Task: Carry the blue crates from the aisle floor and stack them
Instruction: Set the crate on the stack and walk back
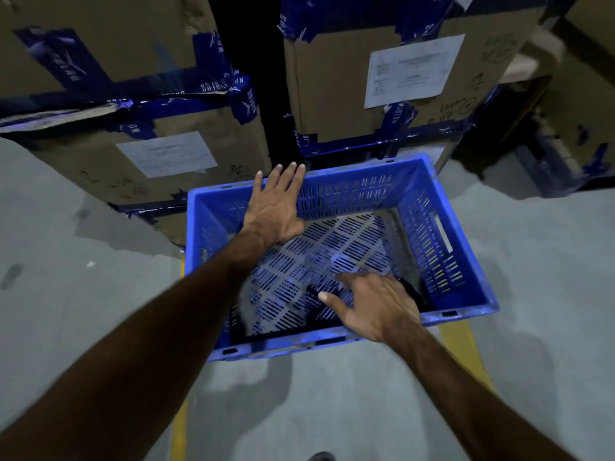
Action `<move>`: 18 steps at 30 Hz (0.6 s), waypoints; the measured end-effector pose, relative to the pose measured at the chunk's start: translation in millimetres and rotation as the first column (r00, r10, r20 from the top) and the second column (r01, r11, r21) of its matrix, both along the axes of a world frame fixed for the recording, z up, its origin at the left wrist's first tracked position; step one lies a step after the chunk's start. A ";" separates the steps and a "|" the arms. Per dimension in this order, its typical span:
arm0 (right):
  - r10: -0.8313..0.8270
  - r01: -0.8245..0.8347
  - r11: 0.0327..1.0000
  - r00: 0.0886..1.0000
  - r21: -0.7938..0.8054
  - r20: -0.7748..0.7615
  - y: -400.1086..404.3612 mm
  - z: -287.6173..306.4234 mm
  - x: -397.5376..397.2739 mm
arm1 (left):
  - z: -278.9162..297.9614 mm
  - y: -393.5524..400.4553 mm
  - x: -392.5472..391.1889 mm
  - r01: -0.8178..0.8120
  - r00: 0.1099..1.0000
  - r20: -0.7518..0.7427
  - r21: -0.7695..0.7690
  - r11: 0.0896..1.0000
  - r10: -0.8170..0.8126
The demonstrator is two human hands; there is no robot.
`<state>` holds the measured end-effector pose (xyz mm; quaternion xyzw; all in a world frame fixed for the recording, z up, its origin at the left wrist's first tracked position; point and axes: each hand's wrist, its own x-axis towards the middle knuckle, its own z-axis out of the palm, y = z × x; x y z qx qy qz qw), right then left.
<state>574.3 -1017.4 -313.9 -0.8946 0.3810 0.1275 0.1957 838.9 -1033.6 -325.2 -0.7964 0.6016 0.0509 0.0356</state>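
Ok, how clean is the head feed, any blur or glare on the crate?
Head view: dim, wide-angle bend at the edges; right hand and cardboard boxes smeared by motion; pale sheen on the blue crate floor; left hand fairly sharp.

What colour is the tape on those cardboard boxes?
Dark blue with white lettering, on the tape in the head view.

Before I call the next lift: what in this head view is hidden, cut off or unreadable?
- Blue crate: whether another crate sits beneath it is hidden by its own body.
- Near-right inside corner: a dark object is partly covered by the right hand.
- Left hand: contact with the far rim is unclear; fingers are spread.
- Paper labels on the cardboard boxes: print blurred, too small.
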 end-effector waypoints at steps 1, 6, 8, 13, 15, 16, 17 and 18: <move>-0.011 0.011 1.000 1.000 -0.010 0.001 0.2 0.1 0.2 | -2.9 0.9 -0.8 -0.002 1.000 0.013 -0.013 1.000 0.002; -0.030 0.031 0.999 0.999 -0.030 0.023 0.8 -6.7 0.2 | -11.0 3.0 -1.1 0.008 0.999 0.043 -0.071 0.997 -0.005; -0.034 0.035 0.999 0.999 -0.036 0.039 0.7 -6.2 -0.2 | -12.0 3.7 -1.0 0.010 0.999 0.051 -0.085 0.996 -0.006; -0.028 0.029 0.999 0.999 -0.037 0.027 1.1 -5.8 0.2 | -15.7 3.2 -2.9 0.002 0.999 0.050 -0.131 0.991 0.004; -0.023 0.024 0.999 1.000 -0.049 0.021 2.5 -4.8 -0.1 | -17.6 3.9 -1.7 0.000 0.999 0.048 -0.147 0.989 0.007; -0.023 0.024 0.998 1.000 -0.060 0.021 3.1 -4.3 0.5 | -19.0 4.8 -0.5 0.000 0.999 0.052 -0.150 0.989 0.008; -0.023 0.025 0.997 0.999 -0.075 0.022 3.2 -3.7 0.3 | -19.4 5.3 -0.3 0.000 0.999 0.054 -0.149 0.989 0.008; -0.025 0.027 0.996 0.999 -0.087 0.025 3.5 -3.2 -0.9 | -19.5 5.1 -1.2 -0.002 0.999 0.053 -0.146 0.989 0.010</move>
